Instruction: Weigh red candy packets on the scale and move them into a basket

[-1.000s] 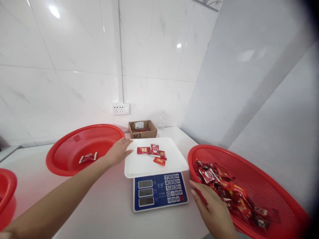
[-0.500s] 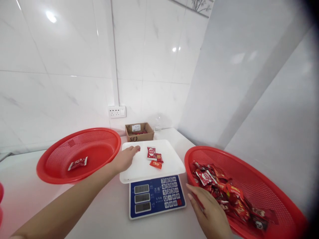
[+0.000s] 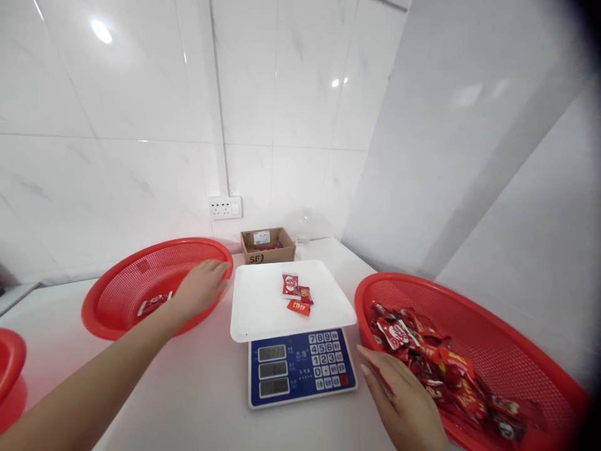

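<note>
Left hand [image 3: 204, 285], grip not discernible, over the left basket's [image 3: 122, 282] right rim, and right hand [image 3: 404, 398], open, at the right basket's [image 3: 469, 313] left rim, are best held clear of the scale tray [image 3: 256, 307], candies [image 3: 292, 287] lying midway between its side edges.

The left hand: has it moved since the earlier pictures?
Yes: leftward from the white tray; the left hand is now over the left red basket.
</note>
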A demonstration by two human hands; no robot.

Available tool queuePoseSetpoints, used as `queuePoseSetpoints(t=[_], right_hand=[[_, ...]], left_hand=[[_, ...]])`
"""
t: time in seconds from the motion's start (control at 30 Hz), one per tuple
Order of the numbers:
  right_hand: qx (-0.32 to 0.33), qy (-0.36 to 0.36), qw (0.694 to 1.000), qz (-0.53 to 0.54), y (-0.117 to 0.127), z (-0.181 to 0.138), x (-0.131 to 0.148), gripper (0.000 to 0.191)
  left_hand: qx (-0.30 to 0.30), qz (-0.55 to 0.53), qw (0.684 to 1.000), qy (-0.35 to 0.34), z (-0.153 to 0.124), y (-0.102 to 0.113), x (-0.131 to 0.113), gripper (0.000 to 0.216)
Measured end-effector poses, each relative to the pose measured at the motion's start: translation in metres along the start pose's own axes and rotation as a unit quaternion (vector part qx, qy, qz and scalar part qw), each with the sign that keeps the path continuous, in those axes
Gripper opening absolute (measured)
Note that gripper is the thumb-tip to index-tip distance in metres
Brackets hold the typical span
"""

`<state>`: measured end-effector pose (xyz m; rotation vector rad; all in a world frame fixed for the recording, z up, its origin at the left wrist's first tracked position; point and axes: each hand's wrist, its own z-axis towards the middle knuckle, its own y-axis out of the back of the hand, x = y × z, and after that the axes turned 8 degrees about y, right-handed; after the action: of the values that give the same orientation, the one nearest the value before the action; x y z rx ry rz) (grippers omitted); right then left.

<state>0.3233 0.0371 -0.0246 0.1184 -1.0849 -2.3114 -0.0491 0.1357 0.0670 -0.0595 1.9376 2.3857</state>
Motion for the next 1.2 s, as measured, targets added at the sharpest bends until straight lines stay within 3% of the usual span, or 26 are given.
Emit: queuePoseSetpoints(t=[0.17, 0.37, 0.6, 0.8, 1.0, 1.2], right_hand=[[-0.006, 0.006, 1.0, 0.003, 0.001, 0.0, 0.001, 0.028], [-0.019, 0.018, 1.0, -0.005, 0.001, 0.003, 0.004, 0.027], [-0.023, 0.005, 1.0, -0.012, 0.001, 0.004, 0.007, 0.028], [-0.019, 0.015, 1.0, -0.02, 0.0, 0.003, 0.008, 0.027], [-0.025, 0.025, 0.999, -0.019, -0.003, 0.003, 0.008, 0.025], [-0.016, 0.026, 0.999, -0.017, -0.003, 0.001, 0.009, 0.026]], left_hand=[[0.042, -0.055, 0.993, -0.094, 0.015, -0.027, -0.064, 0.043], [0.085, -0.108, 0.987, -0.081, 0.044, -0.055, -0.107, 0.05], [0.081, -0.166, 0.977, -0.11, 0.049, -0.061, -0.117, 0.037], [0.04, -0.179, 0.976, -0.113, 0.036, -0.047, -0.122, 0.058], [0.092, -0.187, 0.957, -0.204, 0.021, -0.035, -0.134, 0.046], [0.134, -0.161, 0.951, -0.226, 0.019, -0.045, -0.139, 0.042]])
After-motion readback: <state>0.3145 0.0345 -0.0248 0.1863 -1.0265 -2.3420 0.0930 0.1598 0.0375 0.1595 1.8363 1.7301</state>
